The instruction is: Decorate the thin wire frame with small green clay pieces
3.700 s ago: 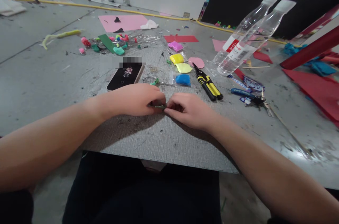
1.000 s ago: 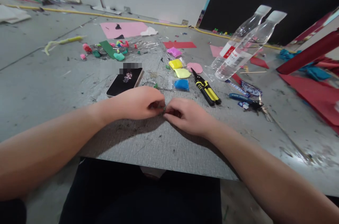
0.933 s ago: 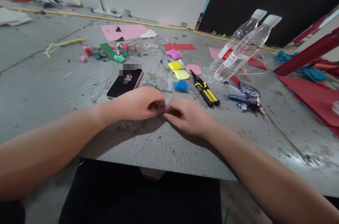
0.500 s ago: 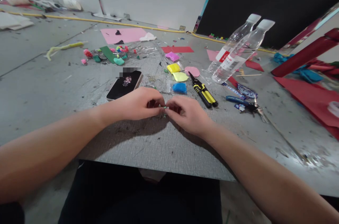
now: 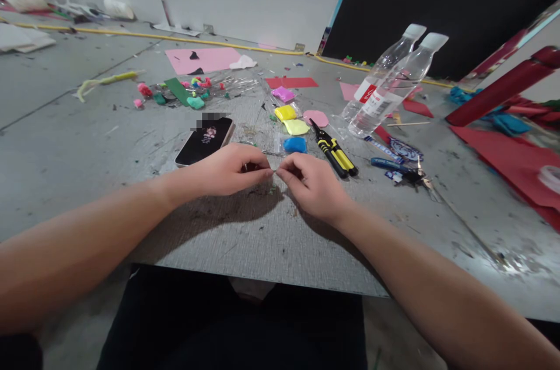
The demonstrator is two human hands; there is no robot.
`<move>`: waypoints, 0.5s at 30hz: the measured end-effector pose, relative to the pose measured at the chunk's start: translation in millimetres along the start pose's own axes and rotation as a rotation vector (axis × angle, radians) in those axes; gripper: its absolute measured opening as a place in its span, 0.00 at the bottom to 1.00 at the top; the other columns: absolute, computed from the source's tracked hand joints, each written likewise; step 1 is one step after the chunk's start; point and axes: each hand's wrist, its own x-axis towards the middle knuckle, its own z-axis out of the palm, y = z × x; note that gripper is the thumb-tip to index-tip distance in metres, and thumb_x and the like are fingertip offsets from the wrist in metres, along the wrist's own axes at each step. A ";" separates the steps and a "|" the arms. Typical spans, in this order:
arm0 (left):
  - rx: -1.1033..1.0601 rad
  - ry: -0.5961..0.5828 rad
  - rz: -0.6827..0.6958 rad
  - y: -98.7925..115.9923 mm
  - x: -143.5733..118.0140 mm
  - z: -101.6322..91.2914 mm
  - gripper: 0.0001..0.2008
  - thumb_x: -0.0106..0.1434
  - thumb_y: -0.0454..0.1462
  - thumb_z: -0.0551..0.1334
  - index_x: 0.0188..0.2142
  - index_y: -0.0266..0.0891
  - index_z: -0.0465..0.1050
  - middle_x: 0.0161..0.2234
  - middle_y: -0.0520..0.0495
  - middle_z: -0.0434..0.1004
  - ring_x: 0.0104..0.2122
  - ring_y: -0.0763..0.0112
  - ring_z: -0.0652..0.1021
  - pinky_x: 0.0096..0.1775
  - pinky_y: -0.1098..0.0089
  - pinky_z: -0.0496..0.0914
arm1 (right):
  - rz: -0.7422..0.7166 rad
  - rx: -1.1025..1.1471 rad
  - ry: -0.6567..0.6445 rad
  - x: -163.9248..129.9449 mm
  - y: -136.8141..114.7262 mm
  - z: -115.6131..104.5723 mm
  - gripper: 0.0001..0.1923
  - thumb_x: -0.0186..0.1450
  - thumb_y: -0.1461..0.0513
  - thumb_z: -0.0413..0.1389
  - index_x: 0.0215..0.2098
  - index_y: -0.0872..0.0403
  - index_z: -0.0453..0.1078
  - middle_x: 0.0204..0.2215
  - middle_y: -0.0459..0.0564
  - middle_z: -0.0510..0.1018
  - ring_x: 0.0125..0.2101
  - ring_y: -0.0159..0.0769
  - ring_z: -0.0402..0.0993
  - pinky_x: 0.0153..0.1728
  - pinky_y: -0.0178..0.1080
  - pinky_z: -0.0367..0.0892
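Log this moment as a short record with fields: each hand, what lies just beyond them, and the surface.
left hand: fingertips pinched, meeting the right hand's; whatever is between them is too small to tell
right hand: fingertips pinched toward the left
phone: flat, just beyond the left hand
blue clay packet: beyond the right hand
yellow-handled pliers: right of the packet
two clear bottles: far right
table: grey, littered with scraps

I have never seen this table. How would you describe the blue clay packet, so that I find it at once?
Start at the two clear water bottles lying on the grey board, then go left past the yellow-handled pliers. Just left of the pliers lies the blue clay packet, directly beyond the right hand. It is the only blue lump; the packets behind it are yellow and purple.
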 end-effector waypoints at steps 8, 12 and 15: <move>0.006 0.000 -0.029 0.8 0.2 -2.4 0.14 0.70 0.45 0.58 0.34 0.39 0.77 0.32 0.47 0.78 0.32 0.68 0.76 0.37 0.67 0.67 | 0.137 0.096 -0.087 1.3 6.6 -0.7 0.12 0.74 0.54 0.48 0.34 0.49 0.60 0.25 0.46 0.72 0.28 0.38 0.69 0.32 0.41 0.60; 0.009 -0.009 -0.022 0.6 0.0 -3.2 0.14 0.70 0.44 0.58 0.35 0.39 0.77 0.32 0.46 0.79 0.32 0.67 0.76 0.36 0.67 0.68 | 0.028 0.056 -0.111 -1.4 -1.1 0.8 0.12 0.75 0.55 0.47 0.34 0.50 0.62 0.28 0.47 0.75 0.30 0.38 0.70 0.33 0.41 0.61; 0.006 -0.018 -0.023 0.1 -0.2 -3.2 0.14 0.70 0.43 0.58 0.36 0.39 0.78 0.32 0.46 0.79 0.32 0.67 0.76 0.35 0.67 0.68 | -0.029 0.036 -0.083 -2.6 -3.2 1.1 0.07 0.73 0.58 0.50 0.38 0.51 0.66 0.32 0.49 0.77 0.32 0.37 0.72 0.35 0.41 0.62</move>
